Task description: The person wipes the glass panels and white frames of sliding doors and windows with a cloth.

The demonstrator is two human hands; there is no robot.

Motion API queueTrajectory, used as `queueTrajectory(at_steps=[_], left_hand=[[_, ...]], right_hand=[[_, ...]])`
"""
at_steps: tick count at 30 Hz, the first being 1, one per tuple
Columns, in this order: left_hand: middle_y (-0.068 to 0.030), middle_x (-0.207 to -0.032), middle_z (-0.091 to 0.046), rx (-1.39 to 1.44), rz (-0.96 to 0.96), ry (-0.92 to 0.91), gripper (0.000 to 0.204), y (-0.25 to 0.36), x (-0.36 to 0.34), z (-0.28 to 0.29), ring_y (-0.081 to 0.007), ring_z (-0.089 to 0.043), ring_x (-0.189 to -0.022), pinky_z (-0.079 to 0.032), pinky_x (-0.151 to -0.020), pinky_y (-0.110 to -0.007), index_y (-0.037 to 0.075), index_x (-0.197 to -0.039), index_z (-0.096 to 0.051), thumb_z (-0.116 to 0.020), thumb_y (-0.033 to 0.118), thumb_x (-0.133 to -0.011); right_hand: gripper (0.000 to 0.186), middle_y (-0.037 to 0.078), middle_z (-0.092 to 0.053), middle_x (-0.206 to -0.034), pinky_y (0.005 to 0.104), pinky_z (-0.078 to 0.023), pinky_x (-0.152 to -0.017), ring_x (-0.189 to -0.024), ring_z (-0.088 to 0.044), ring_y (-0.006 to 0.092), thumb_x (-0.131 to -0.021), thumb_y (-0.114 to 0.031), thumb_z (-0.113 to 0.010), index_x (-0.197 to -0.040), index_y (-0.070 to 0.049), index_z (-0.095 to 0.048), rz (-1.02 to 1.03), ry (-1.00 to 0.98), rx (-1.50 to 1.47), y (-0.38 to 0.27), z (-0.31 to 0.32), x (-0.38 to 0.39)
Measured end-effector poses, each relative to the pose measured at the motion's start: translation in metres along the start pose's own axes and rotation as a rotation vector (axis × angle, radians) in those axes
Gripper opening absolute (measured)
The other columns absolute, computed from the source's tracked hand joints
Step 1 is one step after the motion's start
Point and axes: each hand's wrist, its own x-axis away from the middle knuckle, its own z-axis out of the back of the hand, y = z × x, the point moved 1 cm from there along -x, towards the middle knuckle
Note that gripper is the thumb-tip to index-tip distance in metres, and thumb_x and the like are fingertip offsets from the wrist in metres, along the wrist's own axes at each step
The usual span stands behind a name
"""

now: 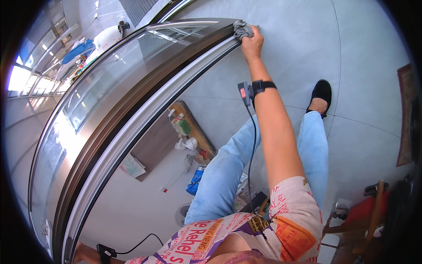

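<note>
A framed glass door (110, 94) with brown and silver edge strips curves across the left half of the head view. At the far top corner of its edge, my right hand (252, 43) is closed around a crumpled grey cloth (241, 30), which presses against the frame. My right arm is stretched out, with a black strap and a small cabled device (244, 92) at the wrist. Low at the left, my left hand (82, 252) is beside the near end of the door edge. The frame and picture rim hide most of its fingers.
Grey tiles (365, 39) cover the floor around my feet. A dark-framed panel (405, 114) stands at the right, above a wooden chair (373, 215) with red on it. Below the door edge show a blue package (194, 180), plastic bags (187, 143) and a wooden board (193, 123).
</note>
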Motion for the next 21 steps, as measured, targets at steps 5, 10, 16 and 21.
queueTrajectory(at_steps=[5, 10, 16, 21], left_hand=[[-0.0281, -0.130, -0.059, 0.021, 0.052, -0.026, 0.056, 0.002, -0.018, 0.010, -0.0386, -0.067, -0.109, -0.055, -0.096, -0.054, -0.006, -0.136, -0.051, -0.053, 0.031, -0.094], [-0.0276, -0.131, -0.059, -0.001, 0.029, -0.026, 0.056, 0.014, -0.023, 0.017, -0.0387, -0.067, -0.109, -0.054, -0.097, -0.054, -0.005, -0.136, -0.052, -0.053, 0.032, -0.094], [-0.0270, -0.131, -0.059, 0.021, 0.081, -0.035, 0.056, 0.013, -0.017, 0.010, -0.0387, -0.067, -0.110, -0.054, -0.098, -0.054, -0.005, -0.136, -0.052, -0.053, 0.032, -0.093], [-0.0265, -0.132, -0.059, 0.082, 0.104, -0.016, 0.056, -0.001, -0.004, 0.004, -0.0388, -0.066, -0.110, -0.053, -0.099, -0.055, -0.005, -0.136, -0.053, -0.053, 0.032, -0.093]], right_hand=[[0.028, 0.019, -0.072, -0.097, 0.0374, -0.052, -0.085, -0.091, -0.068, 0.0348, -0.076, -0.005, -0.062, -0.103, -0.003, -0.070, -0.120, 0.039, 0.209, -0.005, -0.002, -0.008], [0.058, 0.013, -0.068, -0.124, 0.0391, -0.045, -0.107, -0.120, -0.061, 0.0311, -0.069, 0.008, -0.049, -0.121, -0.007, -0.070, 0.329, -0.163, 0.020, -0.105, -0.040, 0.099], [0.046, 0.016, -0.070, -0.118, 0.0375, -0.047, -0.104, -0.116, -0.063, 0.0308, -0.073, 0.010, -0.048, -0.111, -0.002, -0.072, 0.249, -0.162, 0.027, -0.059, -0.007, 0.029], [0.027, 0.015, -0.072, -0.110, 0.0374, -0.049, -0.100, -0.108, -0.066, 0.0314, -0.079, 0.002, -0.058, -0.101, -0.002, -0.072, 0.283, -0.213, 0.123, -0.017, -0.002, 0.010]])
